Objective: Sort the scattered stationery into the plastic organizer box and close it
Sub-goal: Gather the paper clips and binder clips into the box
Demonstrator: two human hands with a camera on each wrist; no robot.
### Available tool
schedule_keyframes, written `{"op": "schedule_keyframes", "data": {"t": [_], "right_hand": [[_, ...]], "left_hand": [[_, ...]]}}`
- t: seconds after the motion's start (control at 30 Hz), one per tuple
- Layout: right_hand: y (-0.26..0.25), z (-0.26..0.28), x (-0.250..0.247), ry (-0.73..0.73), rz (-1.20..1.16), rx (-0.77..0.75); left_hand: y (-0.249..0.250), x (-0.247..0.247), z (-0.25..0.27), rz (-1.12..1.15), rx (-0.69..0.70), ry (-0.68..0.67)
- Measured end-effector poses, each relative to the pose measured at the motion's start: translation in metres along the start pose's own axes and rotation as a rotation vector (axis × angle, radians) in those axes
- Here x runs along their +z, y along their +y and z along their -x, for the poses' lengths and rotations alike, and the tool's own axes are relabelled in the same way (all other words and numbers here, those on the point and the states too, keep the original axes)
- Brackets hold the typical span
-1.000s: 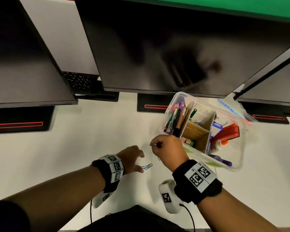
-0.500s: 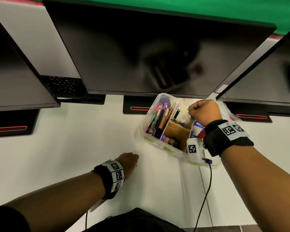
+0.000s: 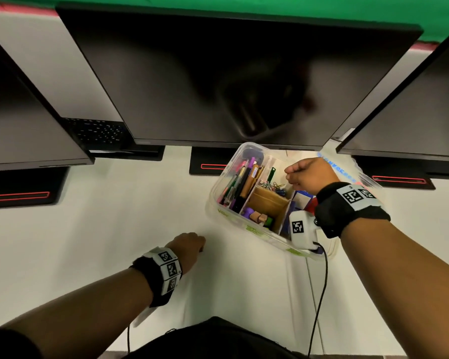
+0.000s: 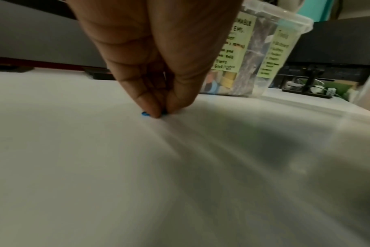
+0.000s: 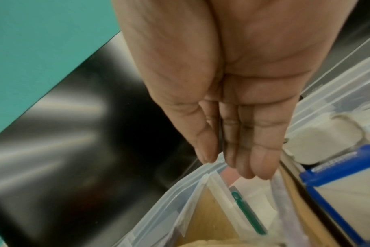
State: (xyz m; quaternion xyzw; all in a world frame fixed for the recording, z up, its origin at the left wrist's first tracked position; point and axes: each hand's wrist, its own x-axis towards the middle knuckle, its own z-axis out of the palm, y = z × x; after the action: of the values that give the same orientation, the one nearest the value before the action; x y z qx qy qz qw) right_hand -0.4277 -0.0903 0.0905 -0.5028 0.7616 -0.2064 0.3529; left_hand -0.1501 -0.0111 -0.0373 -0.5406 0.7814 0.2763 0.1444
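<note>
Two hands working apart. Left hand [image 4: 158, 58] pinches a small blue clip [image 4: 145, 114] against the white desk [image 3: 114, 229]. Right hand [image 3: 310, 174] hovers over the open organizer box [image 3: 219, 187], fingers [image 5: 262, 160] straight, pressed together, holding nothing. Monitors [image 3: 218, 81] behind.

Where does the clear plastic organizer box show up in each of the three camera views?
Head: the organizer box sits right of centre, below the middle monitor, under the right hand.
Left wrist: upper right, behind the left hand, green labels facing the camera.
Right wrist: along the bottom and right edge, seen from above.
Shared landmark: the box's clear rim; the green clip shows in head and right wrist views.
</note>
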Motion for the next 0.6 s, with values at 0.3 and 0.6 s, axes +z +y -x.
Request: {"op": "schedule_keyframes", "data": {"t": [0.3, 0.6], "right_hand": [[0.020, 0.026, -0.031, 0.068, -0.006, -0.109], [0.057, 0.028, -0.051, 0.182, 0.213, 0.089]], "left_hand": [[-0.034, -0.019, 0.002, 0.357, -0.124, 0.168], [-0.029, -0.015, 0.002, 0.091, -0.024, 0.025]]}}
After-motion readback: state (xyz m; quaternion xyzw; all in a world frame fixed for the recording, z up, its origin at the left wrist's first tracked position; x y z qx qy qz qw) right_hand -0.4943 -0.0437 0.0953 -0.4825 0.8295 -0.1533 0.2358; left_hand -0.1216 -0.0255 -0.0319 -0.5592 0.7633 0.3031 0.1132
